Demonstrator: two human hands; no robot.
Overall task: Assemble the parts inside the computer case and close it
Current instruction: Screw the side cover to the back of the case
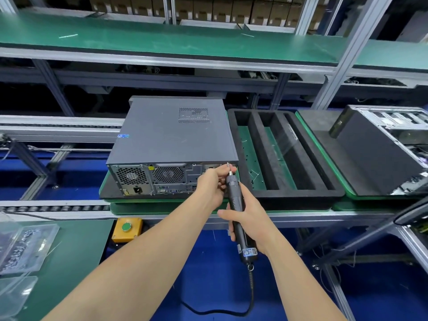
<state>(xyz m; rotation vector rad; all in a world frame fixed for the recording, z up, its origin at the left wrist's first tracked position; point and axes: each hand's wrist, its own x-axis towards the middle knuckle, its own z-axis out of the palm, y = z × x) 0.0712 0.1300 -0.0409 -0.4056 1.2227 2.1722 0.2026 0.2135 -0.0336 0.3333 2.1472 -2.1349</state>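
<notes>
Computer case: the computer case [171, 135] is lying flat on a green pallet [139, 206] on the conveyor line, its rear panel [162, 179] facing the person.
Cover: the grey side panel [162, 126] is sitting on top, edges looking flush, so the inside parts are hidden and appear to be already fitted.
Right hand: the right hand [247, 218] is wrapping around the body of the electric screwdriver [236, 200] and aiming it up at the rear panel's upper right corner.
Left hand: the left hand [212, 184] is pinching the front end of the tool, steadying the bit [228, 165] just beside that corner.
Screw: something small and silvery is showing at the bit's tip; whether it is a screw is too small to tell.
Progress: the task is looking nearly finished, with the case closed and the cover fastening apparently under way.
Left to do: judging by the pose, driving the corner screw home, and any other rear screws, is remaining.
Nearby: a black foam tray [298, 194] is lying just beside the case, and a second, open case [379, 154] is waiting further right.
</notes>
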